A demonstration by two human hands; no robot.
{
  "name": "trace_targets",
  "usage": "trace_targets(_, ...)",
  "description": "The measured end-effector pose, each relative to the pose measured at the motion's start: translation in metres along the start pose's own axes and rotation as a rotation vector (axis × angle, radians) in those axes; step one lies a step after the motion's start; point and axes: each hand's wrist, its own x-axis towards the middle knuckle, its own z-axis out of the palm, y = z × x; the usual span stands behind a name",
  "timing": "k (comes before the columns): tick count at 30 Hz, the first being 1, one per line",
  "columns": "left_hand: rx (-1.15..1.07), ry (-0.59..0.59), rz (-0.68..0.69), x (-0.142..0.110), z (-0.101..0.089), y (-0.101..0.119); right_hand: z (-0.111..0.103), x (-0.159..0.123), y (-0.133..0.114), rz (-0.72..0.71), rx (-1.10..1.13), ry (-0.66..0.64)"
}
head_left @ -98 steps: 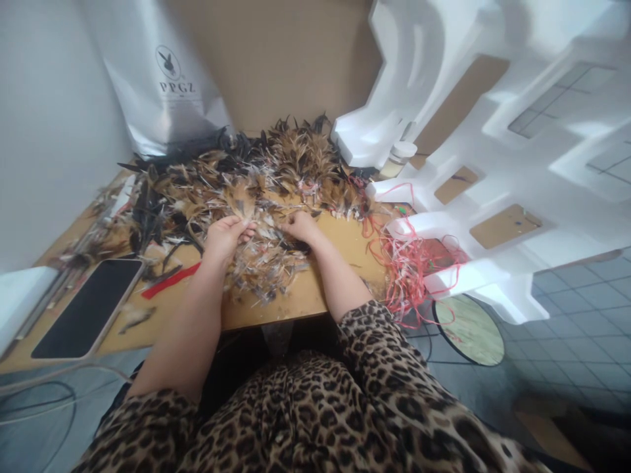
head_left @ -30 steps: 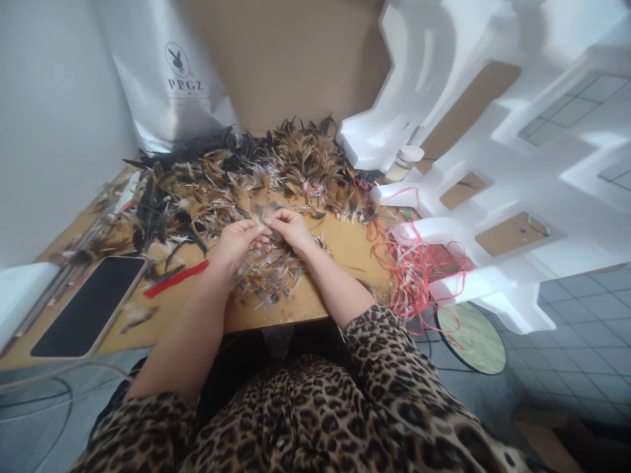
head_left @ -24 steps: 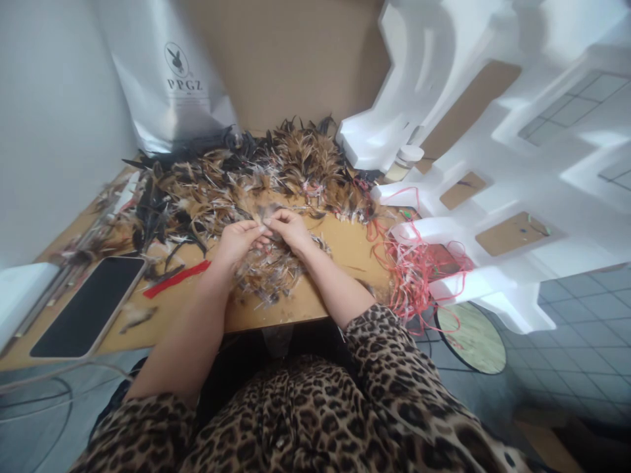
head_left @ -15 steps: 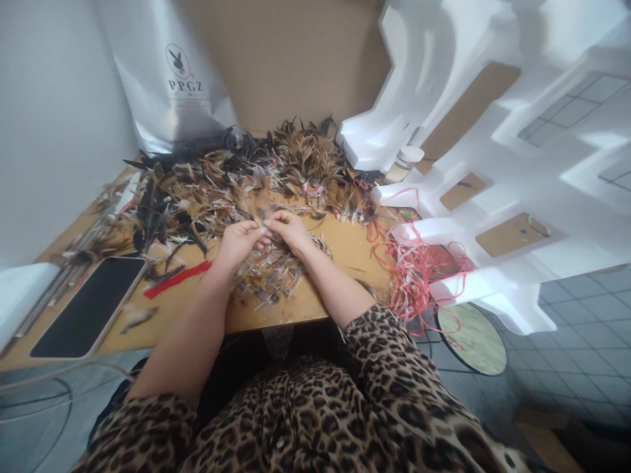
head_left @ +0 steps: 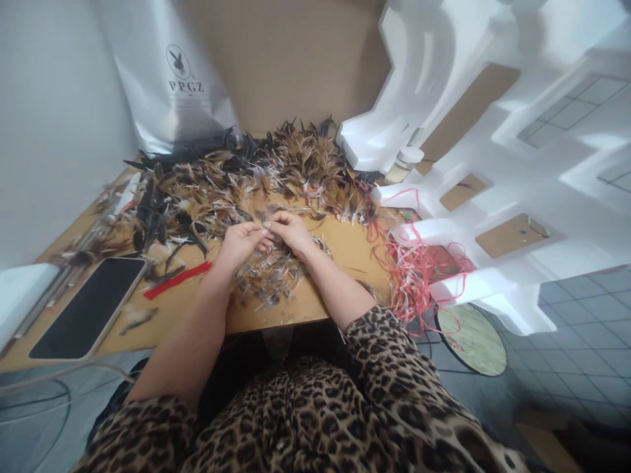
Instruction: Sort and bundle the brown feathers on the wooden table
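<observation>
Left hand point(head_left: 242, 243), right hand point(head_left: 290, 233): together, pinching a feather point(head_left: 259, 215) between them, perhaps for fine control.
Pile point(head_left: 202, 190): heaped just beyond, apparently for easy reach.
Strings point(head_left: 410, 276): tangled at right, seemingly out of the way.
Phone point(head_left: 89, 309): flat at left, likely parked aside.

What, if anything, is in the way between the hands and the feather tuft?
Nothing visible: left hand and right hand meet fingertip to fingertip, pinching at the feather tuft. The loose feather pile lies on the near side of the fingertips, not between them and the tuft.
</observation>
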Motion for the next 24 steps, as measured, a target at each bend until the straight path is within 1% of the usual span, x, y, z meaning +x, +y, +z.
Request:
trace_targets(9, 0.000, -0.021, -0.005, 0.0021, -0.0021, -0.0023, 0.0005, 0.0014, 0.0043, 0.030, -0.001, -0.010)
trace_targets(14, 0.060, -0.053, -0.016, 0.0003, -0.0011, 0.0004, -0.0011, -0.0009, 0.0009, -0.010, -0.110, -0.025)
trace_targets(17, 0.100, -0.053, -0.027, 0.0012, -0.0015, -0.0010, -0.0024, -0.0014, -0.0004, -0.031, -0.196, -0.024)
trace_targets(21, 0.153, -0.036, -0.032, 0.0038, -0.0012, -0.0054, -0.0024, -0.0002, 0.0039, -0.051, -0.318, -0.014)
trace_targets(24, 0.176, -0.028, -0.028, 0.0045, 0.0001, -0.0068, -0.0018, 0.0009, 0.0082, -0.047, -0.369, -0.007)
